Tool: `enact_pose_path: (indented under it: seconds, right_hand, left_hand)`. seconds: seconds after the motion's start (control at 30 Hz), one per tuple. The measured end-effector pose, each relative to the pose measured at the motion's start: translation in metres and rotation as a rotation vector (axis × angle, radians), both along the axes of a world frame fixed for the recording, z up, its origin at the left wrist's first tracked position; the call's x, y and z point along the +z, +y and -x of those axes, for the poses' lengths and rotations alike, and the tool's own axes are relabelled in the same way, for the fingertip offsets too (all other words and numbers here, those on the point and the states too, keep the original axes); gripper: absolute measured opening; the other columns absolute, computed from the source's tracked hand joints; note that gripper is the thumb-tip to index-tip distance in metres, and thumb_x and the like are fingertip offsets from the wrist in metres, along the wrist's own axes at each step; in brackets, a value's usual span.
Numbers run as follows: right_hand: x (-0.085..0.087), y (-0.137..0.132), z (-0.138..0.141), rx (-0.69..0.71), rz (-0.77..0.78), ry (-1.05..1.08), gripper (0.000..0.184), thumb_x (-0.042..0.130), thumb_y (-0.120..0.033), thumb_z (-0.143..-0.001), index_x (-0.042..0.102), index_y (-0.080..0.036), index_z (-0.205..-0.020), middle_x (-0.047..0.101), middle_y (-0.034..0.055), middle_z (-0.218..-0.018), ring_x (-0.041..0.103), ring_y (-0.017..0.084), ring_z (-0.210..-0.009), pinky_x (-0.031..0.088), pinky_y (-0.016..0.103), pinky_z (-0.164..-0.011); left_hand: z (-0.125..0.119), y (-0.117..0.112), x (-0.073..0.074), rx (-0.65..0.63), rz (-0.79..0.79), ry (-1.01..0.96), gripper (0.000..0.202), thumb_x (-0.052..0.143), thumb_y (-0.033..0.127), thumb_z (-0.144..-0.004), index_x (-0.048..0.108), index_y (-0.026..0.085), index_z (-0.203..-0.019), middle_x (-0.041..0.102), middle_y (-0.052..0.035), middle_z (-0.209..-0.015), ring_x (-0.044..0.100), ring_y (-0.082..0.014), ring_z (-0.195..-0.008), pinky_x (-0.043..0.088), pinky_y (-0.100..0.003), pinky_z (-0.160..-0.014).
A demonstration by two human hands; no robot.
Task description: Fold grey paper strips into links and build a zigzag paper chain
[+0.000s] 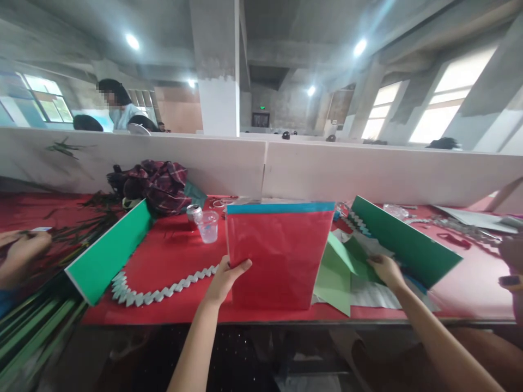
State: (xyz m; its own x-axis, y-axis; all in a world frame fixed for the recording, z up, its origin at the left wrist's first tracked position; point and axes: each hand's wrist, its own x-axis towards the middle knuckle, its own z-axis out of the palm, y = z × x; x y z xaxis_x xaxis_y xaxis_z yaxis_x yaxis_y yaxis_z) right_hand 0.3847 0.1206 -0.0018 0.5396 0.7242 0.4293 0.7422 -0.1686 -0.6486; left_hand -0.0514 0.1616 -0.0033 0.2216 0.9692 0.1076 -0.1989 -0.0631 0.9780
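My left hand (pixel 224 280) grips the lower left edge of a stack of red paper sheets (pixel 280 256), which stands upright on the red table (pixel 175 256); a blue sheet edge shows along its top. My right hand (pixel 386 270) rests on green paper sheets (pixel 341 267) lying flat to the right of the stack, fingers curled onto them. A folded white paper chain (pixel 159 294) curves across the table left of my left hand.
Green divider boards stand at the left (pixel 108 250) and right (pixel 402 239). A clear plastic cup (pixel 207 226) and a can sit behind the chain. A plaid cloth bundle (pixel 157 182) lies against the white partition. Other people's hands show at the far left (pixel 20 256) and far right (pixel 510 261).
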Motion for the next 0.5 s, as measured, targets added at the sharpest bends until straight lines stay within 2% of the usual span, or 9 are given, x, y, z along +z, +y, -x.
enact_pose_path:
  seconds: [0.1,0.17,0.23,0.3,0.37,0.4,0.47,0.5]
  right_hand:
    - [-0.034,-0.004,0.002,-0.043,0.029,0.044,0.037,0.056,-0.044,-0.069,0.060,-0.015,-0.093,0.065,0.0139,-0.097,0.063,0.028,-0.092,0.050,0.039,-0.077]
    - [-0.050,-0.008,0.002,-0.068,0.039,0.066,0.041,0.053,-0.044,-0.069,0.059,-0.015,-0.097,0.063,0.0171,-0.101,0.061,0.031,-0.096,0.049,0.043,-0.080]
    - [-0.059,-0.013,0.006,-0.069,0.031,0.073,0.046,0.051,-0.046,-0.071,0.057,-0.012,-0.102,0.058,0.0222,-0.109,0.056,0.035,-0.105,0.044,0.046,-0.088]
    - [-0.059,-0.020,0.020,-0.012,0.017,0.067,0.050,0.049,-0.050,-0.073,0.058,-0.013,-0.106,0.054,0.0223,-0.118,0.050,0.035,-0.114,0.040,0.045,-0.095]
    - [-0.052,-0.030,0.047,0.142,0.020,0.087,0.049,0.046,-0.055,-0.077,0.060,-0.019,-0.108,0.058,0.0144,-0.118,0.053,0.030,-0.114,0.041,0.040,-0.097]
    - [-0.046,-0.037,0.066,0.262,0.026,0.120,0.049,0.042,-0.057,-0.080,0.059,-0.024,-0.112,0.060,0.0099,-0.118,0.056,0.026,-0.111,0.044,0.037,-0.095]
    - [-0.032,-0.055,0.109,0.658,0.028,0.380,0.058,0.038,-0.062,-0.084,0.052,-0.024,-0.125,0.054,0.0102,-0.129,0.050,0.026,-0.120,0.040,0.041,-0.099]
    - [-0.025,-0.065,0.131,0.742,-0.013,0.479,0.065,0.038,-0.068,-0.080,0.050,-0.024,-0.127,0.053,0.0103,-0.131,0.050,0.027,-0.121,0.041,0.043,-0.098]
  left_hand:
    - [-0.002,0.001,-0.002,-0.027,-0.013,-0.035,0.033,0.074,0.039,-0.064,0.071,0.015,-0.087,0.071,-0.0036,-0.086,0.061,-0.0218,-0.089,0.045,-0.027,-0.077]
    - [-0.003,0.003,-0.004,-0.011,-0.001,-0.078,0.034,0.075,0.039,-0.063,0.071,0.015,-0.087,0.071,-0.0040,-0.085,0.062,-0.0218,-0.088,0.046,-0.027,-0.077]
    - [-0.004,0.005,-0.007,0.006,0.028,-0.147,0.035,0.076,0.038,-0.062,0.070,0.015,-0.087,0.072,-0.0045,-0.083,0.063,-0.0214,-0.085,0.047,-0.028,-0.075]
    - [-0.005,0.006,-0.010,0.009,0.066,-0.213,0.037,0.078,0.037,-0.059,0.070,0.014,-0.087,0.072,-0.0047,-0.081,0.065,-0.0209,-0.081,0.049,-0.029,-0.074]
    - [-0.006,0.006,-0.009,0.010,0.099,-0.265,0.039,0.080,0.036,-0.057,0.069,0.014,-0.086,0.072,-0.0047,-0.080,0.066,-0.0206,-0.077,0.050,-0.029,-0.072]
    - [-0.006,0.005,-0.009,0.017,0.112,-0.287,0.040,0.081,0.037,-0.055,0.069,0.014,-0.087,0.072,-0.0047,-0.079,0.066,-0.0206,-0.076,0.051,-0.030,-0.072]
    - [-0.007,0.003,-0.006,0.033,0.122,-0.336,0.047,0.082,0.038,-0.053,0.069,0.015,-0.093,0.072,-0.0052,-0.084,0.067,-0.0216,-0.079,0.052,-0.031,-0.075]
    - [-0.007,0.002,-0.005,0.034,0.122,-0.360,0.051,0.082,0.038,-0.053,0.068,0.015,-0.096,0.073,-0.0060,-0.087,0.067,-0.0225,-0.082,0.052,-0.032,-0.077]
